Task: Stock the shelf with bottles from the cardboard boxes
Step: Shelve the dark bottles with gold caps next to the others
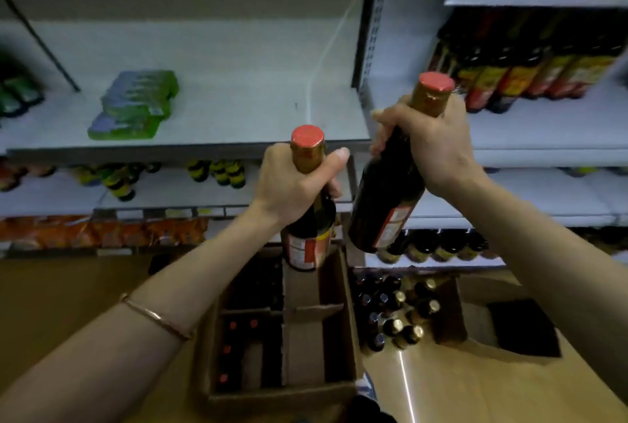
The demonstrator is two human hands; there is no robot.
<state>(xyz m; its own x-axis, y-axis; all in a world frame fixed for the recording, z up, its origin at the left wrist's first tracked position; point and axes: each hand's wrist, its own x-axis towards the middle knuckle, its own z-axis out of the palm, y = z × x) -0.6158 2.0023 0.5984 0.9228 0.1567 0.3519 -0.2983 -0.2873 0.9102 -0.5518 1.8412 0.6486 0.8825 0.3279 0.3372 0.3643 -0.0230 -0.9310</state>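
Observation:
My left hand (pixel 292 181) grips the neck of a dark red-capped bottle (pixel 307 246), held upright above the open cardboard box (pixel 343 314). My right hand (pixel 424 140) grips the neck of a second dark red-capped bottle (pixel 384 205), tilted with its cap toward the upper right. Both bottles hang in front of the grey shelf (pixel 238 106), near its front edge. The box has dividers, and several red-capped bottles (pixel 234 348) stand in its left cells. A second box (pixel 448 314) to the right holds several gold-capped bottles (pixel 401 317).
Green packets (pixel 136 103) lie on the left of the shelf. The right-hand shelf bay carries a row of dark bottles with yellow-red labels (pixel 530 72). Lower shelves hold small bottles (pixel 217 173) and orange packets (pixel 102 230). A flat cardboard sheet (pixel 475 382) lies at the lower right.

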